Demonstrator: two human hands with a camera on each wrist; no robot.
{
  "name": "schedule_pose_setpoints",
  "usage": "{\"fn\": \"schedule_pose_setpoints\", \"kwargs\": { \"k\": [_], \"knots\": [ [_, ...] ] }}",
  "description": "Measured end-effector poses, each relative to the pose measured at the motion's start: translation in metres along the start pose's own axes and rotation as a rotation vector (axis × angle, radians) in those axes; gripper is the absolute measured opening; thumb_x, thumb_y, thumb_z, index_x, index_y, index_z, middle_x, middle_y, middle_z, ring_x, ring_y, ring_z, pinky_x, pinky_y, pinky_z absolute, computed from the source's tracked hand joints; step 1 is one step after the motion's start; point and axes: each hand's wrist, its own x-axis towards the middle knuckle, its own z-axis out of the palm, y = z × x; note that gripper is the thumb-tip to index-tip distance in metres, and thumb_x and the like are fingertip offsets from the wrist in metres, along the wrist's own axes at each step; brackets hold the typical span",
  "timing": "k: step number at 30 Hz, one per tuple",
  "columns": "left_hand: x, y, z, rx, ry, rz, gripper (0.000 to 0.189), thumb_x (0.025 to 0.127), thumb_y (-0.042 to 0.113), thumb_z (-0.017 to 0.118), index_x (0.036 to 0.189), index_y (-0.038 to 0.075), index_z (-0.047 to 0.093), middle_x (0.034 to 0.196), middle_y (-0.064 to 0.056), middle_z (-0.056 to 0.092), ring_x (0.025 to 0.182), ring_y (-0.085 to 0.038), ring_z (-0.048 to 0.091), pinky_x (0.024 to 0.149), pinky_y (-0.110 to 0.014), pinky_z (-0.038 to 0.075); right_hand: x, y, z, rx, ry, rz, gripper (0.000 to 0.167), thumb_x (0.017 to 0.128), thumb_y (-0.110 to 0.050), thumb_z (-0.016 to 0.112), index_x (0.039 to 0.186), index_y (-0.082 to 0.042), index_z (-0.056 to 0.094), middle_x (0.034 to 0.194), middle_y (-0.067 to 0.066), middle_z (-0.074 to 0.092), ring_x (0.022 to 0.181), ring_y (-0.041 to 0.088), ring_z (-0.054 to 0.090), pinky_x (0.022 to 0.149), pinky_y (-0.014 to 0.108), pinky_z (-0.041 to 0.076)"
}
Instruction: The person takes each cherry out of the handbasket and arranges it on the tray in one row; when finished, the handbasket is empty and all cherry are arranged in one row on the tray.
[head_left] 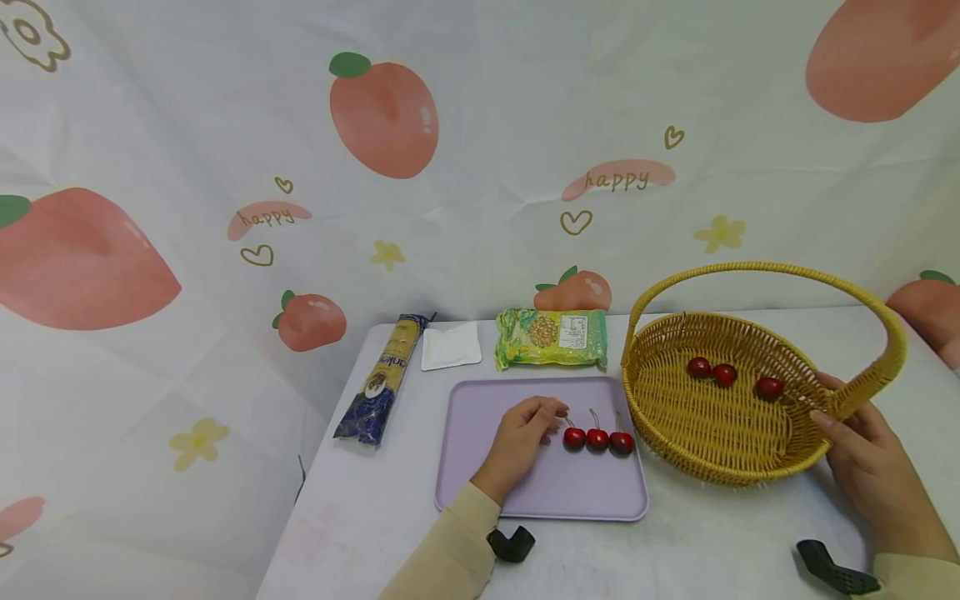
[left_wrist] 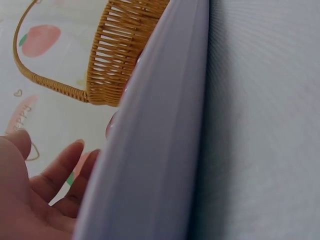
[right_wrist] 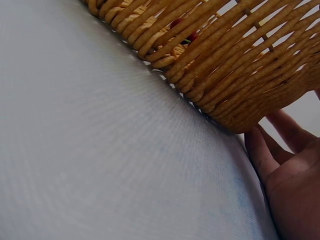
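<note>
My left hand (head_left: 517, 442) reaches over the lilac tray (head_left: 476, 408), its fingertips right at the stem of the leftmost of three dark red cherries (head_left: 597, 440). The cherries sit in a row by the tray's right edge. In the left wrist view the thumb and fingers of that hand (left_wrist: 42, 195) are loosely spread, with nothing between them; the tray's side hides part of it. My right hand (head_left: 870, 458) grips the right rim of a yellow wicker basket (head_left: 705, 425) by the handle's base, thumb on top. Three more cherries (head_left: 769, 388) lie inside the basket.
Behind the tray lie a green and yellow packet (head_left: 551, 338) and a white square packet (head_left: 451, 345). A long blue and gold packet (head_left: 382, 379) rests at the table's left. The basket's tall handle (head_left: 757, 267) arches above it. A printed cloth (head_left: 480, 208) hangs behind.
</note>
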Motion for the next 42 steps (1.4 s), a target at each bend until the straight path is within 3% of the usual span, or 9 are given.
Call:
{"fn": "schedule_pose_setpoints", "kwargs": {
  "k": [11, 18, 23, 30, 34, 37, 42],
  "knots": [
    [-0.001, 0.017, 0.000, -0.067, -0.027, 0.060, 0.042, 0.119, 0.036, 0.049, 0.124, 0.005, 0.077, 0.120, -0.005, 0.075, 0.103, -0.031, 0.070, 0.084, -0.042, 0.060, 0.001, -0.001, 0.002, 0.002, -0.002, -0.005, 0.063, 0.115, 0.003, 0.044, 0.173, -0.019, 0.034, 0.169, -0.002, 0.028, 0.151, 0.008, 0.027, 0.117, 0.012, 0.019],
    [0.000, 0.032, 0.002, -0.119, -0.105, 0.120, 0.047, 0.120, 0.035, 0.043, 0.131, 0.000, 0.072, 0.125, -0.010, 0.074, 0.105, -0.035, 0.070, 0.087, -0.052, 0.061, 0.000, 0.000, 0.003, -0.036, 0.013, 0.022, 0.063, 0.115, 0.000, 0.045, 0.173, -0.022, 0.032, 0.171, -0.002, 0.025, 0.153, 0.008, 0.024, 0.119, 0.013, 0.013],
    [0.003, 0.047, 0.008, -0.130, -0.163, 0.156, 0.052, 0.120, 0.039, 0.040, 0.135, 0.000, 0.070, 0.128, -0.009, 0.073, 0.108, -0.033, 0.069, 0.088, -0.051, 0.060, -0.001, 0.000, 0.003, -0.038, 0.017, 0.019, 0.063, 0.115, 0.001, 0.045, 0.173, -0.021, 0.032, 0.172, -0.002, 0.025, 0.153, 0.007, 0.025, 0.119, 0.013, 0.014],
    [0.011, 0.071, 0.022, -0.163, -0.242, 0.186, 0.054, 0.120, 0.040, 0.036, 0.138, 0.000, 0.068, 0.132, -0.013, 0.070, 0.109, -0.026, 0.068, 0.087, -0.040, 0.060, 0.001, 0.001, 0.000, -0.018, -0.005, 0.003, 0.064, 0.115, 0.003, 0.043, 0.173, -0.021, 0.033, 0.171, -0.003, 0.028, 0.151, 0.006, 0.029, 0.118, 0.013, 0.016],
    [0.018, 0.083, 0.035, -0.170, -0.285, 0.202, 0.056, 0.121, 0.040, 0.035, 0.139, -0.003, 0.065, 0.134, -0.016, 0.069, 0.112, -0.033, 0.066, 0.084, -0.034, 0.059, 0.001, 0.001, -0.001, -0.015, -0.006, 0.008, 0.064, 0.115, 0.003, 0.043, 0.173, -0.022, 0.033, 0.170, -0.003, 0.028, 0.150, 0.005, 0.031, 0.118, 0.013, 0.017],
    [0.024, 0.089, 0.045, -0.170, -0.310, 0.208, 0.056, 0.121, 0.038, 0.035, 0.138, -0.006, 0.065, 0.134, -0.015, 0.069, 0.112, -0.034, 0.066, 0.086, -0.038, 0.060, 0.001, 0.001, -0.001, -0.014, -0.010, 0.005, 0.064, 0.115, 0.003, 0.043, 0.173, -0.021, 0.033, 0.169, -0.003, 0.029, 0.149, 0.005, 0.032, 0.118, 0.013, 0.017],
    [0.034, 0.096, 0.062, -0.179, -0.353, 0.188, 0.054, 0.121, 0.039, 0.036, 0.137, -0.002, 0.066, 0.132, -0.010, 0.070, 0.108, -0.017, 0.067, 0.093, -0.051, 0.059, 0.001, 0.001, -0.001, -0.010, -0.018, -0.007, 0.063, 0.115, 0.003, 0.042, 0.173, -0.020, 0.033, 0.169, -0.002, 0.029, 0.148, 0.005, 0.032, 0.117, 0.012, 0.019]
  ]
}}
